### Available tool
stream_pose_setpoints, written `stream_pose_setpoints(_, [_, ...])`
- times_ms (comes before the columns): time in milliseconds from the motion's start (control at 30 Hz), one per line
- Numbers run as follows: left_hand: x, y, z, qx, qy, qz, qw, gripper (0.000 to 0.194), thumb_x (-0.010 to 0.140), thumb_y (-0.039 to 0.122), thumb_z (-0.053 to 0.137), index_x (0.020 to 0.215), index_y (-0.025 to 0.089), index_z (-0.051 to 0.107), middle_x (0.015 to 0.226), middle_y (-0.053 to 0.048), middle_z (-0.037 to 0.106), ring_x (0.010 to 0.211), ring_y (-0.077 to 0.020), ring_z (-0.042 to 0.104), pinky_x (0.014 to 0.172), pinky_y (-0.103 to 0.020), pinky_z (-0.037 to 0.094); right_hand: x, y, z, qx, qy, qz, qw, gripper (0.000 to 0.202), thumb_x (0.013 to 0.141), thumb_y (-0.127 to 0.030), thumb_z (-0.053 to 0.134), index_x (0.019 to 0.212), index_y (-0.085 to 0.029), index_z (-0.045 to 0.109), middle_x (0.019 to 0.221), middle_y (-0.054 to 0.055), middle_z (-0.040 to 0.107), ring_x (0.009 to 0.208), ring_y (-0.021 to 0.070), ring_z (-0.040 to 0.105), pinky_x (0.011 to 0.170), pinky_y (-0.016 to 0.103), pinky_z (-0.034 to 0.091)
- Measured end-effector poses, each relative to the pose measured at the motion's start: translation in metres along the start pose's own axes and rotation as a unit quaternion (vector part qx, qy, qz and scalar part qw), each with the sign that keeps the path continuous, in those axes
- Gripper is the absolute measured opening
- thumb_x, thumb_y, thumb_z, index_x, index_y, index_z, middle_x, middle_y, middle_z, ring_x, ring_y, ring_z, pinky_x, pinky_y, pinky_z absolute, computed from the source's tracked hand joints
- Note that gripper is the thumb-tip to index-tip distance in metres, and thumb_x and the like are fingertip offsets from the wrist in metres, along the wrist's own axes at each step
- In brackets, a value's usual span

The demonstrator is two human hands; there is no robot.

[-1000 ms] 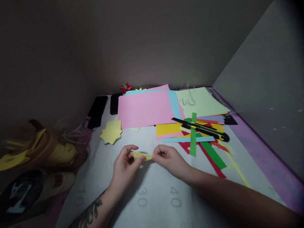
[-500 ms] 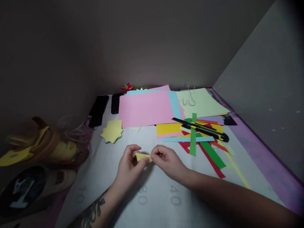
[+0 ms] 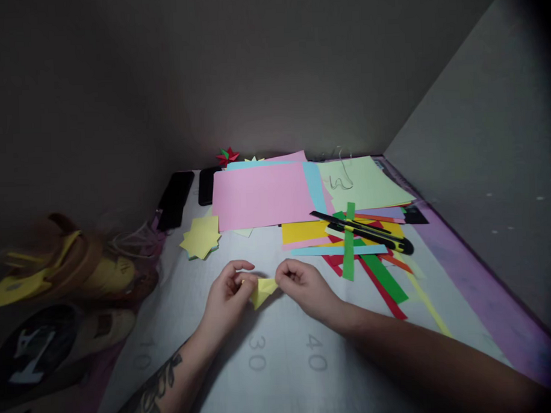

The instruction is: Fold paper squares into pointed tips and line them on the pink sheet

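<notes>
A small folded piece of yellow paper (image 3: 263, 291) is stretched between my two hands, just above the white tabletop, with one pointed flap hanging downward. My left hand (image 3: 230, 295) pinches its left end between thumb and fingers, the index finger arched above. At the opposite end, my right hand (image 3: 303, 290) grips the paper's corner with thumb and curled fingers. Beyond my left hand lies a stack of yellow square notes (image 3: 201, 237), turned at angles to one another. Coloured paper strips (image 3: 381, 276) lie to the right of my right hand.
A black-and-yellow box cutter (image 3: 376, 234) rests on the strips. Pink paper (image 3: 261, 196) and pale green sheets (image 3: 369, 182) lie at the back. Two dark phones (image 3: 176, 201) sit at the left rear, near a red paper star (image 3: 227, 156). Caps (image 3: 65, 262) crowd the left side.
The yellow paper has gone from a narrow folded strip to a wider shape with a flap pointing down. My left thumb has drawn back to the left.
</notes>
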State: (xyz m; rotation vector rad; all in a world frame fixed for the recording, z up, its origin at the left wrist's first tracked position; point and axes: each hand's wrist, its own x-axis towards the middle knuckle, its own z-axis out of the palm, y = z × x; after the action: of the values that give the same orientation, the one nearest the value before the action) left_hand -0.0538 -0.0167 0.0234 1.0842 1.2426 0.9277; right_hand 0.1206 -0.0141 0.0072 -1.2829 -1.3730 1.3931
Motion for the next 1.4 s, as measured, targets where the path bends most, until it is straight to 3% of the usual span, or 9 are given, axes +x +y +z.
stream_pose_setpoints(100, [0.004,0.002,-0.003,0.029,-0.003,-0.02,0.999,0.029,0.077,0.034,0.063,0.098,0.016,0.056,0.053,0.008,0.049,0.048,-0.0085,0.043,0.047,-0.019,0.029,0.005,0.002,-0.006,0.044,0.021,0.027,0.998,0.015,0.079,-0.028,0.055,0.067,-0.02,0.05,0.056,-0.006,0.042,0.05,0.009,0.037,0.047,0.022,0.03])
stream_pose_setpoints(267, [0.007,0.005,-0.004,0.025,0.002,-0.006,1.0,0.026,0.076,0.035,0.064,0.095,0.018,0.056,0.064,0.003,0.06,0.056,-0.011,0.052,0.055,-0.021,0.039,0.009,0.004,-0.012,0.065,0.013,0.056,0.996,0.016,0.078,-0.029,0.055,0.066,-0.02,0.05,0.052,-0.007,0.047,0.043,0.0074,0.035,0.042,0.021,0.027])
stream_pose_setpoints(433, [0.006,0.0,-0.005,0.005,-0.067,-0.001,0.998,0.021,0.073,0.026,0.067,0.079,0.019,0.049,0.068,0.003,0.059,0.057,-0.0097,0.05,0.055,-0.02,0.038,0.008,0.003,-0.006,0.058,-0.025,0.065,0.996,0.013,0.078,-0.027,0.056,0.069,-0.02,0.05,0.052,-0.006,0.05,0.045,0.0081,0.041,0.043,0.02,0.03])
stream_pose_setpoints(667, [0.007,-0.001,-0.009,0.067,-0.05,0.007,0.996,0.006,0.071,0.022,0.06,0.07,0.017,0.061,0.061,0.002,0.057,0.056,-0.011,0.048,0.054,-0.022,0.034,0.007,0.008,-0.003,0.007,-0.017,-0.075,0.997,0.004,0.078,-0.019,0.055,0.081,-0.022,0.056,0.076,-0.001,0.057,0.072,0.0138,0.056,0.065,0.026,0.044])
stream_pose_setpoints(800, [0.006,0.002,-0.007,0.069,-0.035,-0.018,0.997,0.014,0.072,0.026,0.061,0.078,0.018,0.07,0.062,0.001,0.062,0.057,-0.0126,0.052,0.055,-0.023,0.036,0.007,0.006,-0.008,-0.074,-0.061,-0.137,0.986,0.024,0.08,-0.011,0.047,0.076,-0.023,0.067,0.078,0.002,0.061,0.078,0.0162,0.059,0.072,0.03,0.047])
stream_pose_setpoints(933, [0.005,0.001,-0.006,0.016,-0.015,-0.043,0.999,0.019,0.074,0.027,0.06,0.085,0.019,0.073,0.07,-0.002,0.068,0.061,-0.0148,0.06,0.06,-0.026,0.042,0.007,0.005,-0.008,-0.083,-0.04,-0.158,0.983,0.029,0.08,-0.008,0.046,0.084,-0.025,0.07,0.089,0.003,0.064,0.086,0.0168,0.061,0.078,0.032,0.048])
stream_pose_setpoints(1100, [0.003,-0.003,-0.009,-0.04,-0.046,-0.068,0.996,0.026,0.074,0.023,0.057,0.093,0.02,0.074,0.069,-0.004,0.069,0.065,-0.0163,0.062,0.065,-0.028,0.044,0.006,0.005,-0.004,-0.089,-0.01,-0.152,0.984,0.023,0.076,-0.008,0.051,0.079,-0.023,0.068,0.087,0.003,0.062,0.082,0.0162,0.06,0.072,0.029,0.048])
stream_pose_setpoints(1267, [0.0,-0.003,-0.008,-0.012,-0.087,-0.009,0.996,0.032,0.069,0.015,0.06,0.099,0.021,0.071,0.085,-0.005,0.07,0.067,-0.015,0.059,0.063,-0.028,0.044,0.005,0.005,-0.005,-0.077,0.018,-0.167,0.983,0.023,0.074,-0.007,0.051,0.079,-0.023,0.066,0.086,0.003,0.063,0.083,0.0169,0.06,0.069,0.029,0.048])
stream_pose_setpoints(1400, [-0.002,-0.007,-0.005,0.087,-0.054,0.101,0.99,0.024,0.075,0.016,0.062,0.098,0.02,0.066,0.09,-0.006,0.067,0.077,-0.0169,0.061,0.069,-0.029,0.047,0.004,0.005,-0.007,-0.072,0.028,-0.18,0.981,0.021,0.076,-0.008,0.054,0.079,-0.023,0.066,0.085,0.003,0.063,0.083,0.0167,0.061,0.071,0.029,0.049])
